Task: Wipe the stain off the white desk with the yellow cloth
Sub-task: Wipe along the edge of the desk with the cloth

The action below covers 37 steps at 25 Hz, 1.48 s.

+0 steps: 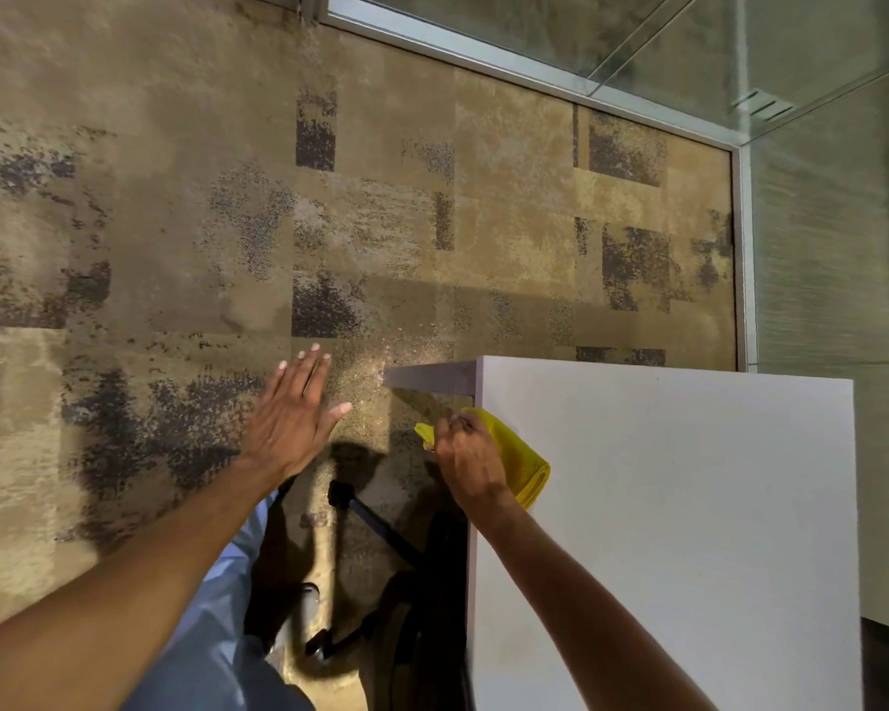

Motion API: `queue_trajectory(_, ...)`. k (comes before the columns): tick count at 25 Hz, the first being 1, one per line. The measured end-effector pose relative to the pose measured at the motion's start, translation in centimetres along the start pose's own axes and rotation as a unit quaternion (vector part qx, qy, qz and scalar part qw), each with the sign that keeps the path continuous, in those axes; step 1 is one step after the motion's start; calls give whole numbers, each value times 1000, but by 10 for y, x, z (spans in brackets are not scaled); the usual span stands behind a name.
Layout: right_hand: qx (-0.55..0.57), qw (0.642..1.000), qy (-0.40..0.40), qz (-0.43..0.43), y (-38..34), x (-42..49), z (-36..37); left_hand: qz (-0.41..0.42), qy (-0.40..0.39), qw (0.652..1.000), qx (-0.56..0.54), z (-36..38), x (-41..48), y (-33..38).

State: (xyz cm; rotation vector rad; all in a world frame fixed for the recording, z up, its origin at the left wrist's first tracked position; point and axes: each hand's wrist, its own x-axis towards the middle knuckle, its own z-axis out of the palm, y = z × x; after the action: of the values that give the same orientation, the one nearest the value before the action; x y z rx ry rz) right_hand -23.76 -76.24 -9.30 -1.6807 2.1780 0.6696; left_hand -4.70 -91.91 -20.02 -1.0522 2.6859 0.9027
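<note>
The white desk (689, 505) fills the lower right of the head view, its left edge running down from a near corner. My right hand (470, 461) grips the folded yellow cloth (522, 461) at that left edge, the cloth lying partly on the desk top and partly over the side. My left hand (293, 413) hovers flat over the carpet to the left of the desk, fingers spread, holding nothing. No stain shows on the visible desk surface.
Patterned brown carpet (227, 223) covers the floor. A black office chair base with castors (360, 582) stands below the desk edge, between my arms. A glass partition with a metal frame (742, 248) runs along the back and right.
</note>
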Motion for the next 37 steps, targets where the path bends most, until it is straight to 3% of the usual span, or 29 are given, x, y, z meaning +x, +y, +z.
queue_trajectory(9, -20, 997, -74, 10, -25, -53, 9, 30, -6, 999, -15, 6, -27, 10)
queue_trajectory(20, 49, 984, -164, 52, -47, -99, 22, 48, -14, 999, -11, 11, -67, 15)
queue_trajectory(24, 75, 983, -161, 50, -48, -110, 20, 50, -12, 999, -8, 12, -75, 17)
queue_trajectory(26, 123, 969, -187, 100, -53, -120, 22, 54, -10, 998, -3, 10, -78, 18)
queue_trajectory(29, 143, 975, -142, 96, -58, -136, 28, 61, -10, 998, 7, 3, -78, 21)
queue_trajectory(31, 172, 964, -157, 125, -61, -143, 23, 65, -7, 998, 8, -2, -75, 25)
queue_trajectory(32, 186, 958, -180, 123, -63, -146, 27, 67, -6, 998, 9, -5, -73, 28)
queue_trajectory(36, 137, 978, -149, 39, -61, -155, 23, 78, -4, 997, 16, -14, -65, 36)
queue_trajectory(37, 180, 969, -160, 47, -55, -152, 7, 80, -6, 997, 18, -16, -63, 38)
